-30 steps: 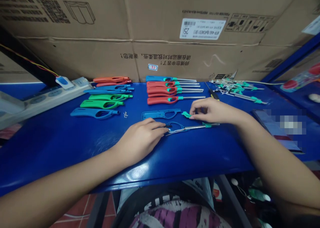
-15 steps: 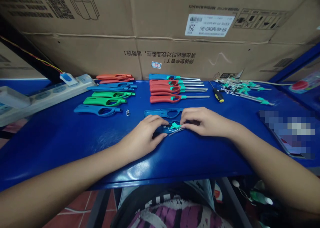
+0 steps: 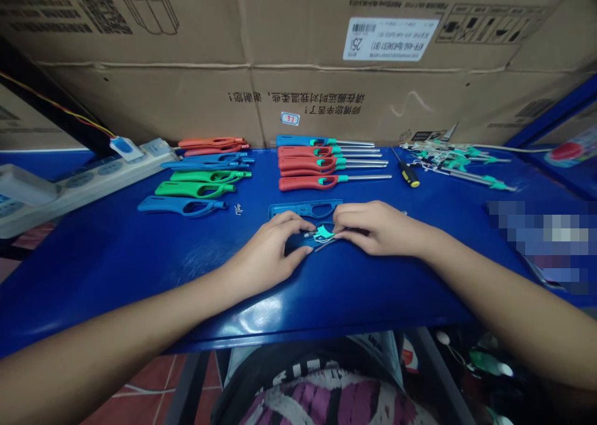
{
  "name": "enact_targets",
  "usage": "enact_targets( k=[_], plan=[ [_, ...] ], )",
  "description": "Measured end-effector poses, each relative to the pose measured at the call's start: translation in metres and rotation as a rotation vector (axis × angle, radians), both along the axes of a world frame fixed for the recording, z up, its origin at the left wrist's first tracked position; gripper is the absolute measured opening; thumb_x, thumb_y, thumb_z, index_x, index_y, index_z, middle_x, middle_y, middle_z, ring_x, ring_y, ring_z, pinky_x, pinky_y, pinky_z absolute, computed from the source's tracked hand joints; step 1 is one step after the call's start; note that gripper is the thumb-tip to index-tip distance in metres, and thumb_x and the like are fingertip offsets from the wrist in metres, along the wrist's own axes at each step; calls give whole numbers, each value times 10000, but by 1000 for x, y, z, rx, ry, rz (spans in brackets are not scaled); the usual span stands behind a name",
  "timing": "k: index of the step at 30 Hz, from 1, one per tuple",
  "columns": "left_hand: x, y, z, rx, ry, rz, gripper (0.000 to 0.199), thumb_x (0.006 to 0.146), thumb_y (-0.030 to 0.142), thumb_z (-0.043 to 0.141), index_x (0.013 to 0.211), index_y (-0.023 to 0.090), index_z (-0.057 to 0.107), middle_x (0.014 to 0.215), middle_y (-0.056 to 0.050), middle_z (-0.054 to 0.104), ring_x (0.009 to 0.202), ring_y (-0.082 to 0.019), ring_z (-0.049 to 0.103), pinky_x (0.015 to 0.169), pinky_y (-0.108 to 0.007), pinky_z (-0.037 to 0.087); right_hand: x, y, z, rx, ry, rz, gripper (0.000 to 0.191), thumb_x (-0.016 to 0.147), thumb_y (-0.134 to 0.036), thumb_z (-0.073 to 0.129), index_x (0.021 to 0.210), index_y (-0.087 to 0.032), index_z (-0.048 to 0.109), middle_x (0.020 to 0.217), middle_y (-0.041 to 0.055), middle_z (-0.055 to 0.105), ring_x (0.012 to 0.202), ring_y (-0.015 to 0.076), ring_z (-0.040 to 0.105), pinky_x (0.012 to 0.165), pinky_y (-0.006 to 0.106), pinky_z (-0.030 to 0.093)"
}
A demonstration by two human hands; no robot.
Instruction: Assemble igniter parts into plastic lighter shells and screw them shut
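Head view | left hand [image 3: 268, 249] grasps blue shell half [image 3: 295, 241]; right hand [image 3: 380, 229] pinches green piece [image 3: 323, 232] over it, between both hands | risk: loose white wires [image 3: 321, 241] could snag beneath, tilting the piece

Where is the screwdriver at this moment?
In the head view, the screwdriver lies right of centre on the table, between the red lighters and the green-and-metal parts.
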State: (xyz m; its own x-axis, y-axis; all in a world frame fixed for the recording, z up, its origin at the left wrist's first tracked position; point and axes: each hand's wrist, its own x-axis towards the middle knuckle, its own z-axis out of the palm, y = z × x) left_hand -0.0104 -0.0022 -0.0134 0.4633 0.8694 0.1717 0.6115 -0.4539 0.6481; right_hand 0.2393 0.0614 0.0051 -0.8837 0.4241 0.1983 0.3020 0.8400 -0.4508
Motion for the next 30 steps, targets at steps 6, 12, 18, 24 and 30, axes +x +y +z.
enact_targets(
  k=[6, 12, 18, 24, 30],
  plan=[
    [3, -5, 4, 115, 101, -45, 274, 955, 180, 605, 1228, 154, 603, 1190, -98, 641, 1148, -251, 585, 1029, -443, 496, 0, -2, 2, 60, -73, -4, 166, 976, -178, 499, 907, -193, 650, 965, 48, 660, 820, 152, 613, 704, 260, 448],
    [4, -11, 7, 229, 310, -125, 411, 1007, 163, 488, 1414, 118, 525, 1135, -128, 597, 1045, -264, 544, 949, -453, 528, 0, -5, 5, 236, -189, 15, 226, 972, -164, 458, 922, -180, 678, 973, 69, 674, 769, 164, 601, 631, 275, 404],
    [4, -14, 4, 337, 492, -177, 481, 996, 110, 446, 1475, 142, 484, 1184, -151, 551, 1074, -281, 521, 938, -457, 532, -1, -9, 7, 315, -230, 38, 253, 969, -144, 441, 924, -160, 689, 913, 68, 670, 682, 146, 569, 582, 275, 358],
    [5, -14, 3, 338, 522, -171, 499, 986, 89, 445, 1483, 130, 475, 1191, -161, 548, 1088, -289, 523, 934, -459, 535, 0, -11, 9, 204, -131, 14, 201, 975, -215, 501, 957, -156, 691, 952, 77, 682, 779, 159, 619, 672, 268, 434],
    [4, -16, 8, 339, 553, -163, 495, 964, 61, 446, 1453, 104, 510, 1141, -158, 571, 1052, -291, 543, 902, -450, 549, -1, -5, 7, -48, 0, 17, 79, 919, -238, 627, 951, -169, 650, 938, 28, 618, 647, 91, 509, 627, 232, 422]
  ],
)
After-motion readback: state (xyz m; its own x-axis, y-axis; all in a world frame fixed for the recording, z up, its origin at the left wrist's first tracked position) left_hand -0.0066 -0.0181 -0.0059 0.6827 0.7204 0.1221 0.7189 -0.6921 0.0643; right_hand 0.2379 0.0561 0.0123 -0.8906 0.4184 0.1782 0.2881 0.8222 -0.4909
